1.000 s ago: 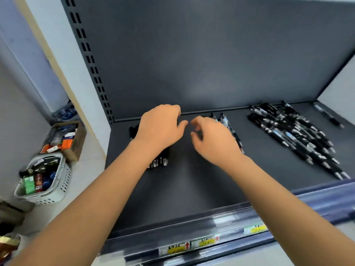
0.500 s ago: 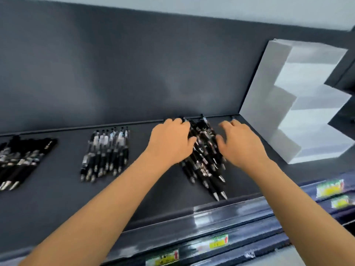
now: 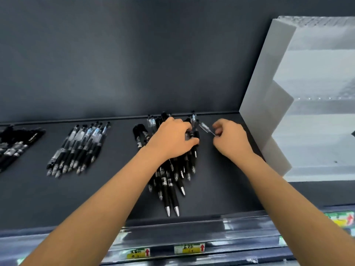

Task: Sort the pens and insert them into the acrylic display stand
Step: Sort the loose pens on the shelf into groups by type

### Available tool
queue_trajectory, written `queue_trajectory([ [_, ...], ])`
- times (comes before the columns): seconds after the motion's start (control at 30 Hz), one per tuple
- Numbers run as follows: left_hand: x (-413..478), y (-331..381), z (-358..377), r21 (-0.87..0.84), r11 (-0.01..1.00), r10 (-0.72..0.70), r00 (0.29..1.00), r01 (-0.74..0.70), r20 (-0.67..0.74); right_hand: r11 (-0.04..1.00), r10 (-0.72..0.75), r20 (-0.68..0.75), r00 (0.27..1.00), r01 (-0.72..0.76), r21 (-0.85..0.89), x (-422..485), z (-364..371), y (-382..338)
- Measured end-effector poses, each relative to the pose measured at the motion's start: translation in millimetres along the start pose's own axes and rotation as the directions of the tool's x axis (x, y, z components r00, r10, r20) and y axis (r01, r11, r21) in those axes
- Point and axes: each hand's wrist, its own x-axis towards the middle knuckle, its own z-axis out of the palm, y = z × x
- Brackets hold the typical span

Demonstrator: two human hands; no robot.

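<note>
Dark grey sheet metal filled most of my remote view: an upright back panel [image 3: 134,64] and, below it, a flat shelf [image 3: 115,198] of the same colour. At the right end of the shelf stood the acrylic display stand [image 3: 269,112], white and stepped, its rear corner reaching the line where shelf meets panel.

I logged three groups of pens on the shelf:

1. The middle pile of pens [image 3: 171,181] was the largest. Black barrels lay crossed over one another, with the metal tips mostly toward the front edge.
2. The left group of pens [image 3: 76,148] lay well apart from the pile. These pens were side by side, with clear upper barrels and black grips.
3. The far-left group [image 3: 15,143] was cut off by the frame edge and too blurred for me to detail.

Both forearms entered from the bottom of the frame. The left hand [image 3: 171,139] sat on the rear half of the middle pile, fingers curled over several pens and thumb closed against them, grasping them. The right hand [image 3: 230,139] sat between the pile and the stand, fingers clenched, pinching the tip end of a single clear pen [image 3: 204,128]. That pen slanted back and leftward, with its far end just beside the rear of the pile.

Along the shelf front ran a glossy rail [image 3: 230,233] carrying yellow price labels [image 3: 189,248] with red arrows. I could not read the print.
</note>
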Motion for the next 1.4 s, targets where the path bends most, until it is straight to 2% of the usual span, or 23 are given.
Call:
queue_trajectory([
  [0.07,1,-1,-1,-0.119,0.992,-0.057,0.994,0.045,-0.095,0.998,0.017,0.043,0.999,-0.020,0.064,4,0,-7],
  [0.13,1,-3,-4,-0.117,0.988,-0.122,0.981,0.105,-0.153,0.999,0.032,0.075,0.997,-0.031,-0.006,12,-1,-12],
  [0.2,0,-4,-7,-0.083,0.984,-0.166,0.977,0.156,-0.134,0.989,0.043,0.118,0.992,-0.026,-0.146,18,-3,-14],
  [0.27,-1,-4,-9,-0.091,0.980,-0.187,0.977,0.178,-0.100,0.983,0.060,0.160,0.985,-0.030,-0.184,22,-1,-17],
  [0.4,1,-2,-12,-0.238,0.943,-0.243,0.970,0.231,-0.021,0.987,0.136,0.243,0.960,-0.153,0.053,29,6,-32],
  [0.5,5,-2,-14,-0.302,0.919,-0.260,0.965,0.253,0.016,0.959,0.140,0.319,0.937,-0.208,0.190,32,6,-47],
  [0.67,8,-5,-14,-0.372,0.887,-0.269,0.961,0.273,0.064,0.922,0.148,0.454,0.878,-0.289,0.258,36,4,-58],
  [0.97,9,-10,-11,-0.446,0.865,-0.233,0.971,0.231,0.053,0.839,0.150,0.402,0.903,-0.331,0.431,32,11,-39],
  [1.07,7,-11,-10,-0.404,0.894,-0.201,0.979,0.192,0.021,0.847,0.163,0.330,0.930,-0.304,0.436,26,13,-31],
  [1.13,6,-10,-12,-0.344,0.927,-0.170,0.985,0.149,-0.032,0.809,0.186,0.279,0.942,-0.308,0.500,24,13,-27],
  [1.2,4,-6,-15,-0.257,0.961,-0.120,0.991,0.102,-0.056,0.708,0.239,0.250,0.938,-0.344,0.616,21,10,-23],
  [1.27,2,3,-17,-0.106,0.991,-0.087,0.996,0.085,-0.009,0.591,0.270,0.273,0.924,-0.382,0.710,15,6,-20],
  [1.4,1,24,-14,0.201,0.976,-0.102,0.993,0.089,0.056,0.487,0.313,0.331,0.890,-0.450,0.749,8,0,-11],
])
